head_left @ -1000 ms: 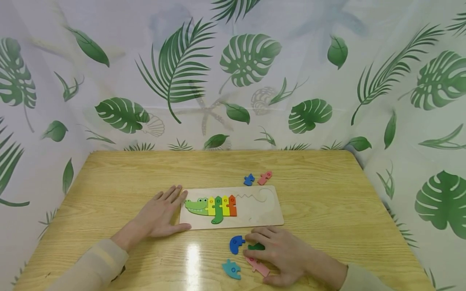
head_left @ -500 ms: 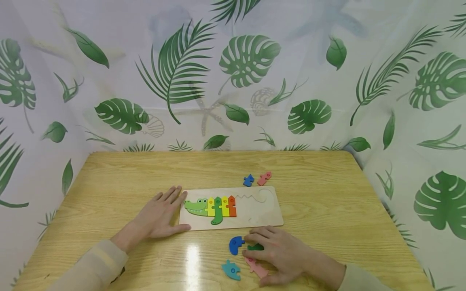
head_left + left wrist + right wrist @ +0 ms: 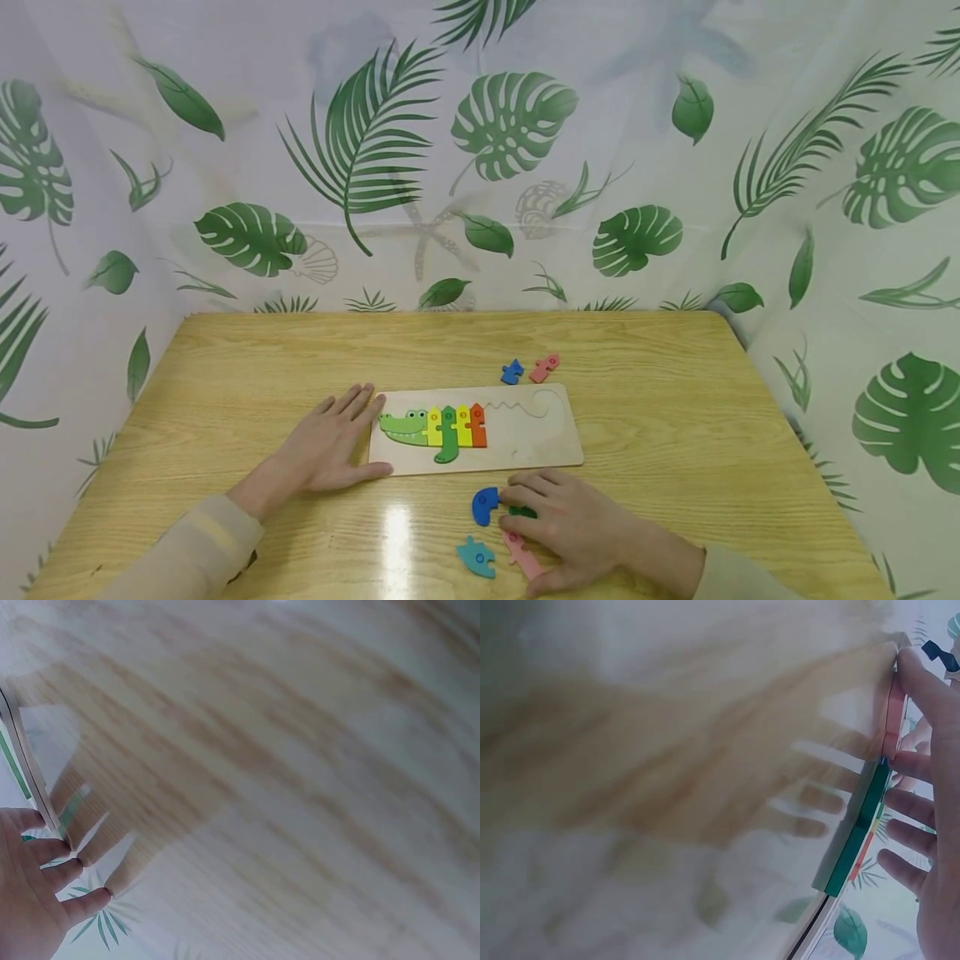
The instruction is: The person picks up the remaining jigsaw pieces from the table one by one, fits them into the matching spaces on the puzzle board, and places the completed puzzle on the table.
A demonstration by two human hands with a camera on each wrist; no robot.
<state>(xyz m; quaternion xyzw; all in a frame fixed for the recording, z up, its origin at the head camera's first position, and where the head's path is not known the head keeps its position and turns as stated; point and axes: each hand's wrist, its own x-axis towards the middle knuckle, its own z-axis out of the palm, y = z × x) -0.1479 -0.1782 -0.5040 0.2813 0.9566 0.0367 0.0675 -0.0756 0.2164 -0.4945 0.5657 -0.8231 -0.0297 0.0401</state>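
Observation:
Spread flat, my left hand [image 3: 326, 446] rests at the left end of a wooden puzzle board [image 3: 536, 437], its thumb and fingertips at the edge. A crocodile's green head [image 3: 405, 426] and several yellow, green and orange body pieces sit in the board's left half. Below the board, my right hand [image 3: 573, 521] holds a pink puzzle piece [image 3: 521, 557] lengthwise, thumb at one end and index fingertip by the other. A dark green piece [image 3: 522, 512] lies partly hidden under the other fingers; the right wrist view shows its edge [image 3: 859, 817] against the pink one.
A dark blue curved piece [image 3: 484, 505] and a teal piece [image 3: 477, 557] lie left of my right hand. Behind the board are a small blue piece [image 3: 513, 372] and another pink piece [image 3: 545, 368]. A leaf-print cloth [image 3: 480, 250] surrounds the wooden table [image 3: 300, 358].
My right hand has shifted slightly left, and the pink piece under it has turned a little toward me. The left hand and the board hold still.

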